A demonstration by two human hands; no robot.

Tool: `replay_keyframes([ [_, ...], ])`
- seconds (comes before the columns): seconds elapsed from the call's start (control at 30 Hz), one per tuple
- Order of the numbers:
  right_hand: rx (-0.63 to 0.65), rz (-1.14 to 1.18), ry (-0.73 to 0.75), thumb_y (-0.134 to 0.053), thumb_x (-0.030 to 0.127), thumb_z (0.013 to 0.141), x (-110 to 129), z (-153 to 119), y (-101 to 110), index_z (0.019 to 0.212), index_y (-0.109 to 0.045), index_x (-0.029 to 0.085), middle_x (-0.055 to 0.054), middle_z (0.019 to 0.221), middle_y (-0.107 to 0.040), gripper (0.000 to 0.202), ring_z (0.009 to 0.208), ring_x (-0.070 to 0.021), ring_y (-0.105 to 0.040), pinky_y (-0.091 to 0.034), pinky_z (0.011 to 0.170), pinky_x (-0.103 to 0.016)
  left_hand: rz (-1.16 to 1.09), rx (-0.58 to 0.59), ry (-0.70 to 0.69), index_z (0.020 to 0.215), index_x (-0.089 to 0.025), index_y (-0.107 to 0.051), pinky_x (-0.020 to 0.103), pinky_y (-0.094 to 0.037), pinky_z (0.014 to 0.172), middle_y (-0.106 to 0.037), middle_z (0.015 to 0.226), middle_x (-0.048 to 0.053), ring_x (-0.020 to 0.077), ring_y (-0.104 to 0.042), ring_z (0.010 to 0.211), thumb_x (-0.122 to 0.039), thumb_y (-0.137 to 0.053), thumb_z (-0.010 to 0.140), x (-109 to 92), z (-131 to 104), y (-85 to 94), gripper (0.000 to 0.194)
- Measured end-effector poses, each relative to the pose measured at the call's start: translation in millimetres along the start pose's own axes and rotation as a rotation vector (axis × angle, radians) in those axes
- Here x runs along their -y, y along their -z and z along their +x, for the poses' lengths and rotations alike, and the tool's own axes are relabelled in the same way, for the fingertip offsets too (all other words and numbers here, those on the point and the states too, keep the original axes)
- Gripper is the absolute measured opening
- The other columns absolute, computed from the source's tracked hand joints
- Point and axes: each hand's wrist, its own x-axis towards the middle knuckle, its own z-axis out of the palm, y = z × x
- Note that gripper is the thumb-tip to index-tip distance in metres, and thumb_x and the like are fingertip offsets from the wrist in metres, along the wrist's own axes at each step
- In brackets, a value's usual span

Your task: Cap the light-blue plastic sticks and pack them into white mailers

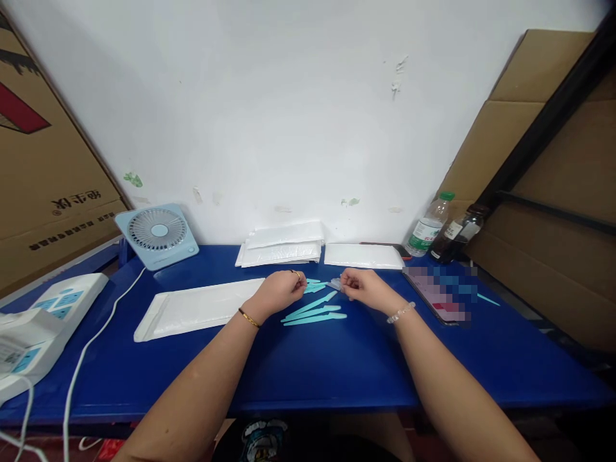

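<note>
My left hand (283, 290) is closed over the middle of the blue table, its fingertips at the ends of several teal sticks (315, 287); what it pinches is too small to make out. To its right, my right hand (362, 286) has its fingers curled at a small clear plastic piece (334, 283). More teal sticks with slim handles (315, 316) lie fanned out on the table just in front of both hands. A long white padded envelope (192, 309) lies to the left, its right end next to my left hand.
White envelopes (283, 245) are stacked by the wall, with another (363, 255) beside them. A blue fan (161, 234) and a power strip (62, 321) with cables stand left. At right are a phone (430, 292), a water bottle (428, 228) and a dark bottle (455, 237).
</note>
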Motion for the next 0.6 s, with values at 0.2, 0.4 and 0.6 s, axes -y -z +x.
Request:
replay_keyframes([
  [0.2, -0.152, 0.233, -0.027, -0.056, 0.041, 0.080, 2.2, 2.1, 2.6, 0.089, -0.066, 0.016, -0.003, 0.068, -0.064, 0.029, 0.060, -0.0136, -0.058, -0.046, 0.060, -0.026, -0.277, -0.006, 0.041, 0.089, -0.019, -0.057, 0.024, -0.040, 0.060, -0.063, 0.079, 0.002, 0.0134, -0.055, 0.066, -0.034, -0.039, 0.087, 0.1, -0.9, -2.0, 0.023],
  [0.4, -0.125, 0.443, -0.069, -0.065, 0.046, 0.072, 0.3, 3.2, 4.7, 0.092, -0.067, 0.013, -0.005, 0.068, -0.067, 0.038, 0.064, -0.0161, -0.063, -0.050, 0.066, -0.029, -0.354, -0.028, 0.050, 0.088, -0.018, -0.056, 0.024, -0.040, 0.059, -0.062, 0.078, 0.001, 0.0131, -0.053, 0.066, -0.034, -0.041, 0.086, -0.3, -1.1, -1.2, 0.022],
  [0.6, -0.211, 0.536, -0.029, -0.068, 0.045, 0.070, 2.0, 4.3, 3.5, 0.081, -0.065, 0.015, -0.001, 0.065, -0.064, 0.032, 0.055, -0.0116, -0.059, -0.050, 0.059, -0.027, -0.411, -0.044, 0.064, 0.086, -0.018, -0.057, 0.023, -0.038, 0.056, -0.060, 0.075, 0.001, 0.0122, -0.050, 0.063, -0.035, -0.043, 0.084, 1.2, -0.5, -3.0, 0.022],
])
